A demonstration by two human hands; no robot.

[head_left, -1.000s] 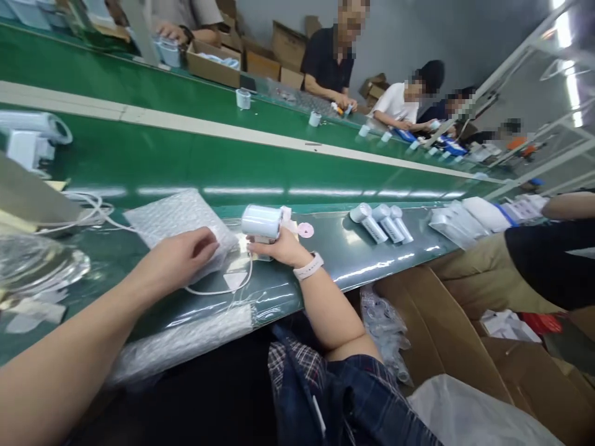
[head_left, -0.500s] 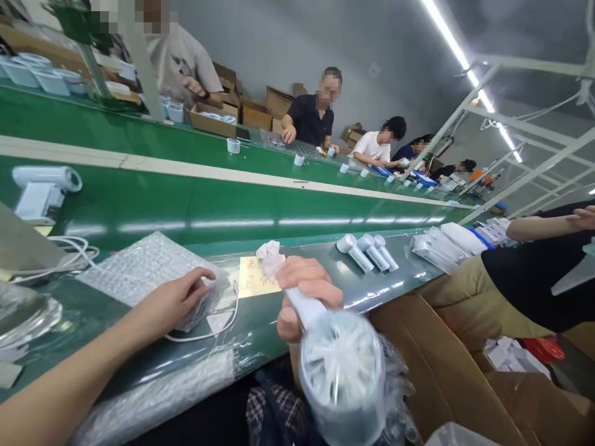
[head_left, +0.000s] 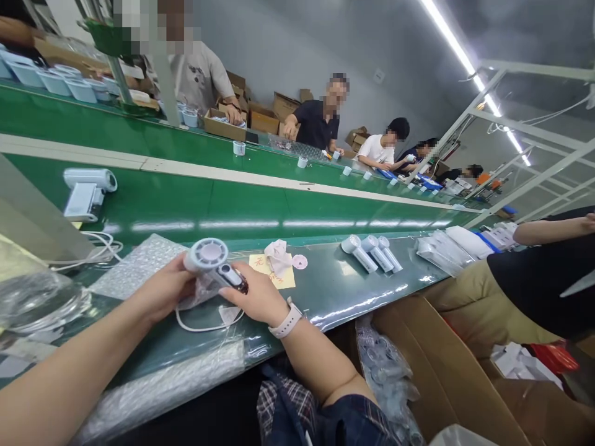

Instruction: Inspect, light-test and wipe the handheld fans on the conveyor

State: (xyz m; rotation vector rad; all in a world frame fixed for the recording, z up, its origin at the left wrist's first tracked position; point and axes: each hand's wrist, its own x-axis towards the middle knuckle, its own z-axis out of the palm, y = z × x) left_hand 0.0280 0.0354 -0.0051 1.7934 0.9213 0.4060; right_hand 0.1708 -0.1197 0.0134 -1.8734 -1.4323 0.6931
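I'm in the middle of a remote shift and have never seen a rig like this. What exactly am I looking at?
There is no machine doing the handling: these are a person's two bare hands. All the pictures come from one camera worn on that person's head, looking forward and down.

The left hand is at the round, slotted head of a pale blue handheld fan, and the right hand holds its handle.

On the green work surface lie a bubble-wrap sheet, a looped white cable, a yellow note with a crumpled tissue on it, and, further right, three similar fans. Co-workers sit or stand beyond.
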